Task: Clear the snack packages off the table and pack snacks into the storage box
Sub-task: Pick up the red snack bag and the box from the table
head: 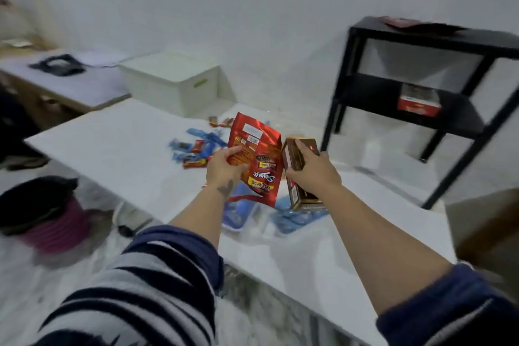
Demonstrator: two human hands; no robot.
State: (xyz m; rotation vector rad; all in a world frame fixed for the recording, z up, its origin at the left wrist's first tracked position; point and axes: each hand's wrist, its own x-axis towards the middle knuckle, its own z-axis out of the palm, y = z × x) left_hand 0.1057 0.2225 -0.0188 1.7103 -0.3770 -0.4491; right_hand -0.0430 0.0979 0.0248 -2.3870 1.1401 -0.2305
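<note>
Above white table (pixel 118 132), left fingers (pixel 233 150) pinching red pouch (pixel 252 154), right fingers (pixel 302 146) clamped round brown box (pixel 295 160)

Probably home: marble floor (pixel 56 284), black shelf (pixel 421 98).

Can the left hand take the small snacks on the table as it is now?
Probably not at once: the left hand already holds the red bag. The small snacks lie uncovered just beyond it.
</note>
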